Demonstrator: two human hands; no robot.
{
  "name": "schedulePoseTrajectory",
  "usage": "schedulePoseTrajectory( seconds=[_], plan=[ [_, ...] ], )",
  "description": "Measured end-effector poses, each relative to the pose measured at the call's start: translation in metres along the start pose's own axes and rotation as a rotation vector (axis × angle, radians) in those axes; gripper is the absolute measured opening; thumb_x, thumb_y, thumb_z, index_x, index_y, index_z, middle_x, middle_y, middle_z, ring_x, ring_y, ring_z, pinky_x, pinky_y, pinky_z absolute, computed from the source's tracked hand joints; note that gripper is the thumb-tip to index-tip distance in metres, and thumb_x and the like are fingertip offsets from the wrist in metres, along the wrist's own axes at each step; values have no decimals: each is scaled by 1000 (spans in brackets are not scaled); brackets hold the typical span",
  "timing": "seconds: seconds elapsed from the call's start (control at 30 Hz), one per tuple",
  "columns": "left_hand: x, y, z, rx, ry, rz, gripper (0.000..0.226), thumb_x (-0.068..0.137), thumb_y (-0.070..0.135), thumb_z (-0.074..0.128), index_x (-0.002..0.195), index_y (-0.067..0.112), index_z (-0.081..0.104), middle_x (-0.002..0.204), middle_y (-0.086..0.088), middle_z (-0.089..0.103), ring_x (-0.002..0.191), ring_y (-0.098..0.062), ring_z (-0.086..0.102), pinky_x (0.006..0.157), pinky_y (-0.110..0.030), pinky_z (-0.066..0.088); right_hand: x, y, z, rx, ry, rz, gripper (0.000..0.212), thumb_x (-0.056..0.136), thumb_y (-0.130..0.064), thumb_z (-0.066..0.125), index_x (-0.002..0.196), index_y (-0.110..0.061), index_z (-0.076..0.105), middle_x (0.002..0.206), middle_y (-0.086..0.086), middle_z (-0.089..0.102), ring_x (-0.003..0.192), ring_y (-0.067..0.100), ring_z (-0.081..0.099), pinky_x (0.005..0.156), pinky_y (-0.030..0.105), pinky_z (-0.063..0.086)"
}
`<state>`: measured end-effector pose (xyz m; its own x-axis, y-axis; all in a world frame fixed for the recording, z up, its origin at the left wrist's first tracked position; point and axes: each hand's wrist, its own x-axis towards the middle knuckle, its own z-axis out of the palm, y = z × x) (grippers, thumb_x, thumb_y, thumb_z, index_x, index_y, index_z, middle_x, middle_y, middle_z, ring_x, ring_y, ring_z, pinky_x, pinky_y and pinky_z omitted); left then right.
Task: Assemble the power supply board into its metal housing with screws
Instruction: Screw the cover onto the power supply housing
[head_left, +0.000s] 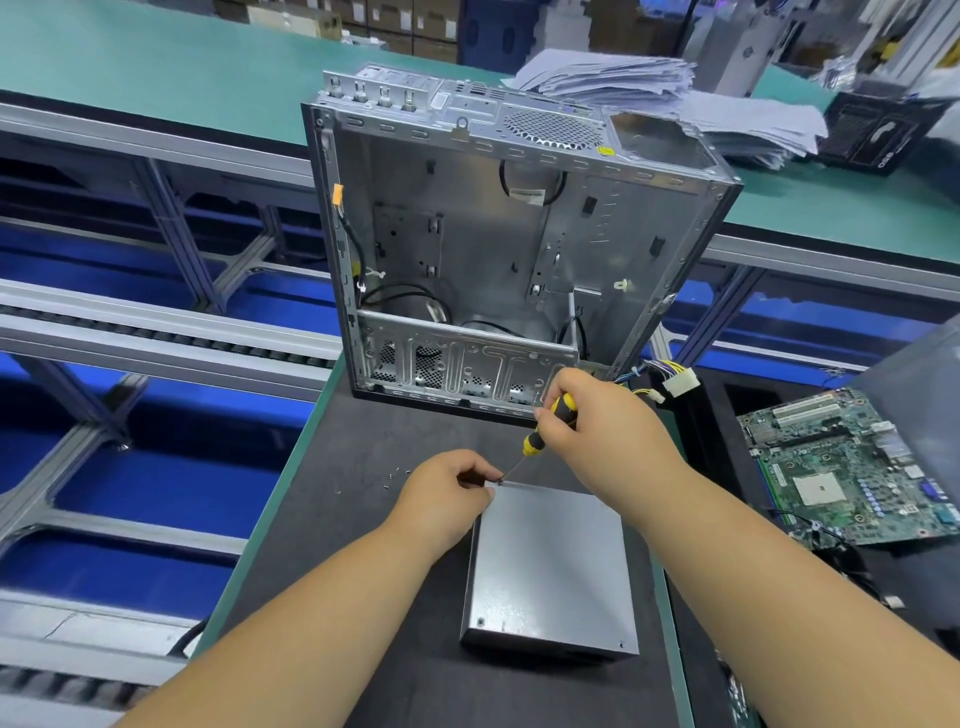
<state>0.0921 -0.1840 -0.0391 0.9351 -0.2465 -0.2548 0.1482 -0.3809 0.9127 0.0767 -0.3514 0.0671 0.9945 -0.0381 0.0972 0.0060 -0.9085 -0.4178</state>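
Your right hand (597, 421) grips the screwdriver (545, 431); left hand (447, 488) pinches a screw at the housing (550, 566) corner on the surface (363, 519). Tilting the tip risks cam-out, dropping it.

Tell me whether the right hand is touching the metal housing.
Apart. The head view shows the right hand gripping the screwdriver handle above the mat, with dark mat visible between it and the metal housing.
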Motion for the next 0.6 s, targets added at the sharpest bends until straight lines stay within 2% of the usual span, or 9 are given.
schedulePoseTrajectory(
  seconds=[0.1,0.23,0.37,0.43,0.5,0.57,0.6],
  plan=[
    [0,1,0,3,-1,-2,21,84,9,67,84,29,71,82,5,70,75,-7,63,61,-12,43,0,-1,-2,18,-31,-24,10,93,-34,56,87,-27,52,61,-12,58,61,8,52,55,30,43],
    [2,1,-1,22,3,-19,24,83,11,67,79,34,69,77,9,67,70,-4,61,58,-9,41,6,-7,-10,21,-185,-90,7,88,-27,58,86,-30,51,70,-9,57,64,10,51,54,28,40],
    [3,4,-2,32,-10,-28,23,82,10,67,80,33,69,79,6,68,72,-6,61,62,-13,45,25,-18,-15,-251,-255,-112,11,88,-38,61,87,-28,55,76,-9,57,72,14,53,54,27,35],
    [3,4,-2,35,-12,-32,21,82,10,67,83,30,70,81,4,69,75,-9,62,65,-17,47,36,-25,-11,-446,-245,-56,25,90,-45,57,83,-20,57,73,-2,57,66,19,53,55,28,39],
    [3,4,-2,31,-14,-32,19,83,10,67,85,28,71,83,3,69,76,-10,63,65,-18,47,39,-28,-6,-582,-159,-18,40,95,-48,46,68,-19,49,65,0,50,57,19,46,50,27,35],
    [3,3,-1,3,-14,-29,19,83,8,67,85,26,71,81,3,69,75,-11,62,66,-19,49,34,-27,-4,-593,-80,-41,44,97,-49,38,64,-20,43,63,-2,45,59,20,46,48,25,26],
    [3,2,-1,-10,-15,-29,19,84,7,68,85,25,71,81,2,69,75,-11,62,68,-20,50,31,-27,-5,-535,-77,-64,38,96,-46,38,68,-21,44,65,-4,44,63,21,48,49,25,24]
  ],
)
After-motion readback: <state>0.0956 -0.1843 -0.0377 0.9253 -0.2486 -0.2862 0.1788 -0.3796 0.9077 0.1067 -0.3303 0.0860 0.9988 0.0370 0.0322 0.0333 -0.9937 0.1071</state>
